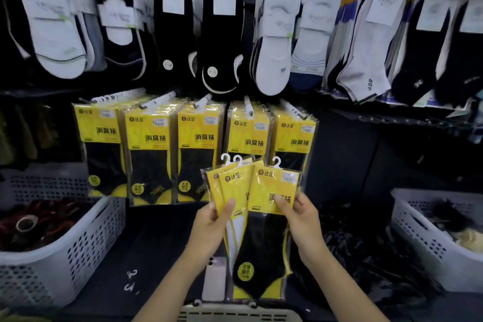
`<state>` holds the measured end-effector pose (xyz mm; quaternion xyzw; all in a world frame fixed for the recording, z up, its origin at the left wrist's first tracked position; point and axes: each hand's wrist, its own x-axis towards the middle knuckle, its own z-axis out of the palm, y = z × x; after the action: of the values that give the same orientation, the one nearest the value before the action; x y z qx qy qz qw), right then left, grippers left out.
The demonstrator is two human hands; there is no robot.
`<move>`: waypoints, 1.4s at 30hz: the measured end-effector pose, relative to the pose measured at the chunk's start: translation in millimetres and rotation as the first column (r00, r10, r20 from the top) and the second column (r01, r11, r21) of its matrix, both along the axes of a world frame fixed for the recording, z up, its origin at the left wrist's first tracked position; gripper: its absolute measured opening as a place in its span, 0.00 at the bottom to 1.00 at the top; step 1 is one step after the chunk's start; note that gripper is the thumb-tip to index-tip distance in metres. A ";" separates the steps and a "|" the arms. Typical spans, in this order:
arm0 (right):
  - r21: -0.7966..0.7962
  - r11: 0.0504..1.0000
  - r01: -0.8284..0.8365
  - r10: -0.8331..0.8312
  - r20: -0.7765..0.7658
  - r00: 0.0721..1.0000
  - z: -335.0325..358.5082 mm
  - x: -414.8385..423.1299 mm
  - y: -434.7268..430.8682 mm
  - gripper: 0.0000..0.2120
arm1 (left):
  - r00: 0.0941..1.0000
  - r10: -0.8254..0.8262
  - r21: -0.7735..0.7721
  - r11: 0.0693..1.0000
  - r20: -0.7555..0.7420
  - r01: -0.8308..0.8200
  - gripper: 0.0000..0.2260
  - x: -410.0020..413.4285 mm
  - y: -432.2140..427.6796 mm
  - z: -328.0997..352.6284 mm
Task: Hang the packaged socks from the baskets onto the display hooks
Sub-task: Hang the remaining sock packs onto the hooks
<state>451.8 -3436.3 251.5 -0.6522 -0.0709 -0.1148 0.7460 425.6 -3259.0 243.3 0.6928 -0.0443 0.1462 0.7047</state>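
**Yellow "达足" sock packs fanned in both hands below the hooks**

The front pack (pixel 271 185) bears the brand mark "达足" at the top of its yellow card. Lower down are the large black characters "消臭袜", partly covered by a thumb. A white sticker at its upper right corner and a round yellow seal near the toe of the black sock carry print too small to read.

The right hand (pixel 300 219) has a narrow grip on this pack, thumb on the card face and fingers behind. The left hand (pixel 211 227) pinches two more packs (pixel 232 188) of the same kind, thumb in front. These overlap behind the front pack, and each has a white plastic hanger at its top.

All three are held just below and in front of the hanging row (pixel 203 136), five stacks with the same "达足" and "消臭袜" print, threaded on white-tipped display hooks (pixel 249 107). Above hang black and white socks (pixel 274 42) in paper bands whose text is blurred.

A left basket (pixel 86 238) and a right basket (pixel 418 232), both white, flank the scene. A grey basket rim (pixel 235 314) shows at the bottom edge.
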 end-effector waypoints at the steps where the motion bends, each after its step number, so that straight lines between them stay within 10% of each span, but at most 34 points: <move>1: -0.004 1.000 0.023 -0.023 -0.003 1.000 4.4 5.9 -6.5 0.07 | 1.000 0.002 0.005 1.000 0.018 -0.002 0.09 4.4 1.3 2.5; 14: -0.071 0.968 0.239 -0.238 0.019 0.971 74.8 103.3 -57.6 0.07 | 0.974 0.129 0.026 0.990 0.186 -0.136 0.06 55.8 25.8 42.1; 27: -0.064 0.869 0.491 -0.487 -0.290 0.824 36.8 117.0 -60.5 0.16 | 0.994 0.051 -0.052 0.998 0.101 -0.046 0.06 47.2 9.9 30.2; 35: -0.074 0.993 -0.094 0.084 -0.125 0.989 45.3 51.0 -11.1 0.11 | 0.997 -0.011 -0.083 0.996 0.074 0.018 0.05 42.1 -17.2 36.1; 42: 0.015 0.999 -0.028 0.029 -0.074 0.997 43.8 43.2 -19.5 0.08 | 0.998 -0.035 -0.052 0.998 0.061 0.038 0.13 40.4 -29.8 32.8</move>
<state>495.0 -3455.8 295.3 -0.6496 -0.0518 -0.0805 0.7542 465.9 -3288.7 276.1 0.6684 -0.0742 0.1550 0.7237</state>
